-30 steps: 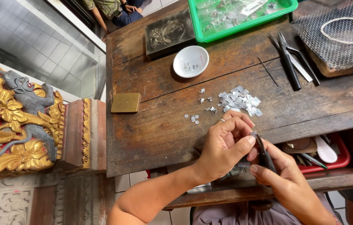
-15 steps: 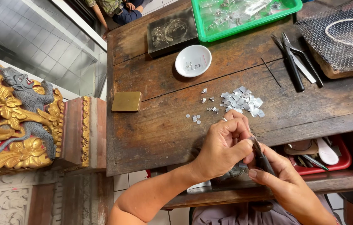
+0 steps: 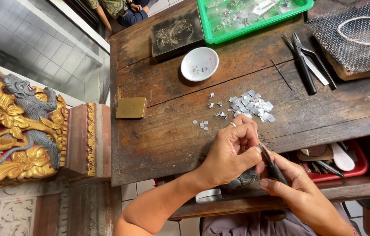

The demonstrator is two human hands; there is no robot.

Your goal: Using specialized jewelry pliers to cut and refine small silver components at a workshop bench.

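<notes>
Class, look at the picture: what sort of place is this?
Probably a silversmith's or jewellery workbench: small cut metal pieces on a worn wooden bench, pliers nearby, a wire-mesh soldering block.

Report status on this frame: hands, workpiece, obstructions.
Left hand pinched on something too small to identify. Right hand grips dark pliers, tips at left fingertips. Silver scraps lie apart on bench. Nothing in the way.

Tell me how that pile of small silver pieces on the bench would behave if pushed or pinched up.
The pile of small silver pieces looks thin and flat, so they would probably slide and scatter across the wooden bench rather than roll. Being tiny and lying flush, each seems hard to pinch bare-fingered. They appear light, likely easily flicked away.
</notes>
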